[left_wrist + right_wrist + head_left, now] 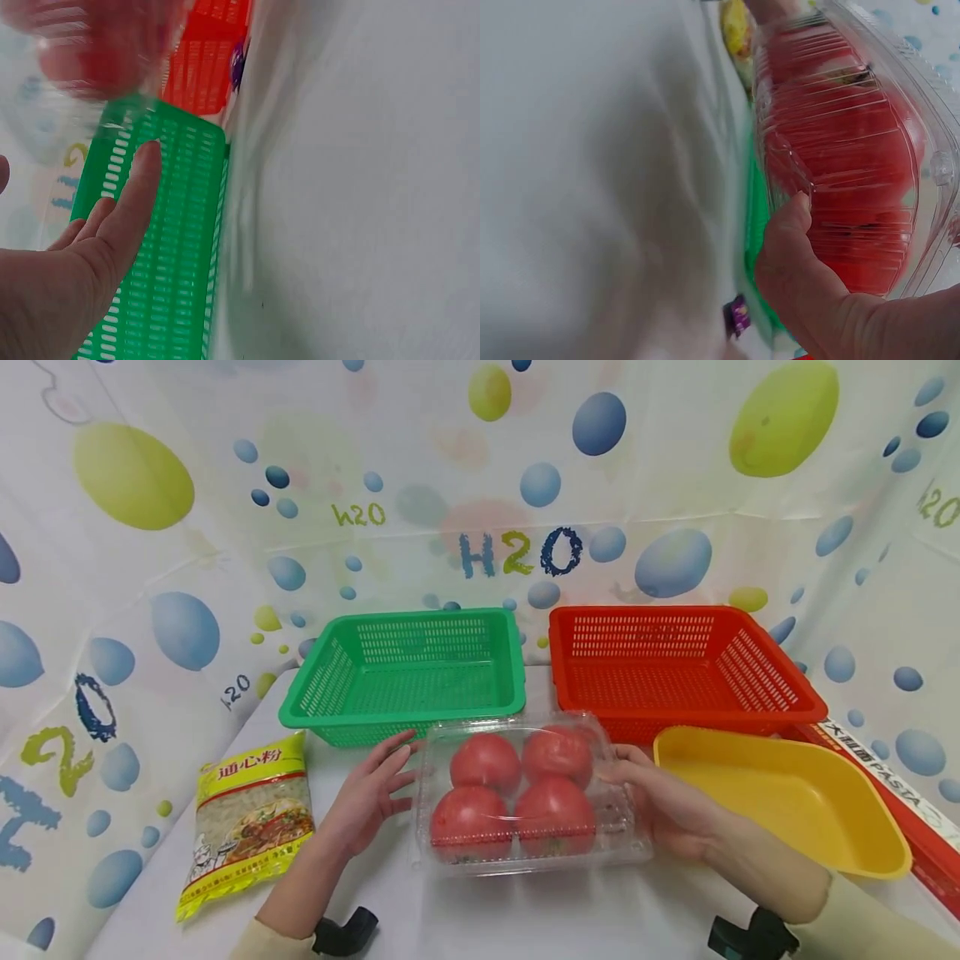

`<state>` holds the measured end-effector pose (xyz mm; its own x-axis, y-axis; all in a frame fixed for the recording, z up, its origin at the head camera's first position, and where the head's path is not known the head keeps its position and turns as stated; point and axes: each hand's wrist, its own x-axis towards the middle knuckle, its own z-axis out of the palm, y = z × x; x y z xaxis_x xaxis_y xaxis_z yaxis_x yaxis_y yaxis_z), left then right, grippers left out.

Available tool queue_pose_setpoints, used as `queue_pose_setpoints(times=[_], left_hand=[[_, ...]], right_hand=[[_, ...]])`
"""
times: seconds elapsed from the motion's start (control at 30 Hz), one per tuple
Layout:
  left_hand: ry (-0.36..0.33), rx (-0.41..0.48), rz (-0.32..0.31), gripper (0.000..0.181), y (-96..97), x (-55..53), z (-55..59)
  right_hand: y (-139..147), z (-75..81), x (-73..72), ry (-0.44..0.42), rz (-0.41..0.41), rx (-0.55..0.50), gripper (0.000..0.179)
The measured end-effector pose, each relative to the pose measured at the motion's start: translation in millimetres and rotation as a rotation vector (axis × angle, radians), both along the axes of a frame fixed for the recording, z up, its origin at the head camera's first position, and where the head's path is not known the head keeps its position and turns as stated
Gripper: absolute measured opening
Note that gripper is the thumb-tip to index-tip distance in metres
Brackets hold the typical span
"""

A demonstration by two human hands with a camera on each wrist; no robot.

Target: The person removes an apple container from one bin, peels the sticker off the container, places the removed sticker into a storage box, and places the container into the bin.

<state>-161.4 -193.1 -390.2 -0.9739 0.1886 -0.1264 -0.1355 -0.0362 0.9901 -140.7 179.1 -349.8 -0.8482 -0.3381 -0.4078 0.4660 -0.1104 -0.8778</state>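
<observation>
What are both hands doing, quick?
Left hand: open, holding nothing, beside the clear box.
Right hand: holding the clear box with tomatoes inside.

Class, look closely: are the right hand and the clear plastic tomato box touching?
Touching. The right wrist view shows it: the right hand lays its thumb against the clear wall of the tomato box.

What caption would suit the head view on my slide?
Right hand holds a clear box of four tomatoes; left hand beside it, baskets behind.
</observation>
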Motion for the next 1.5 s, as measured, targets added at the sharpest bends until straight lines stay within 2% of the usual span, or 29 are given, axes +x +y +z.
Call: queue_pose_setpoints(times=[0.23,0.4,0.53,0.7,0.8,0.9,1.0,1.1,1.2,1.5], left_hand=[[-0.044,0.088,0.085,0.058,-10.2,-9.5,1.6],[-0.079,0.166,0.185,0.059,-13.9,-14.5,-1.5],[-0.073,0.238,0.271,0.052,-15.3,-18.4,-3.3],[-0.064,0.399,0.359,0.032,-16.4,-24.1,-4.9],[-0.062,0.503,0.402,0.023,-16.5,-26.3,-6.4],[-0.063,0.589,0.435,0.022,-16.4,-27.7,-7.3],[-0.071,0.655,0.469,0.022,-15.2,-29.9,-6.8],[-0.062,0.692,0.499,0.023,-14.4,-32.0,-6.8],[-0.047,0.702,0.529,0.021,-12.5,-34.8,-5.8],[-0.027,0.728,0.539,0.012,-9.5,-38.1,-3.9]], right_hand=[[-9,27.6,-4.2,0.036,-0.025,0.001,0.055],[-15,39.2,-18.9,0.072,-0.031,-0.038,0.055],[-24,45.1,-34.6,0.092,-0.033,-0.059,0.058],[-40,50.1,-55.1,0.106,-0.03,-0.077,0.064],[-50,53.2,-66.4,0.061,-0.056,-0.082,0.068],[-60,57.3,-77.4,0.013,-0.077,-0.092,0.071],[-71,61.6,-87.7,0.017,-0.062,-0.087,0.072],[-82,63.2,-98.9,0.046,-0.033,-0.096,0.066],[-92,64.6,-110.9,0.039,-0.012,-0.108,0.062],[-112,61.6,-146.7,0.005,0.009,-0.13,0.064]])
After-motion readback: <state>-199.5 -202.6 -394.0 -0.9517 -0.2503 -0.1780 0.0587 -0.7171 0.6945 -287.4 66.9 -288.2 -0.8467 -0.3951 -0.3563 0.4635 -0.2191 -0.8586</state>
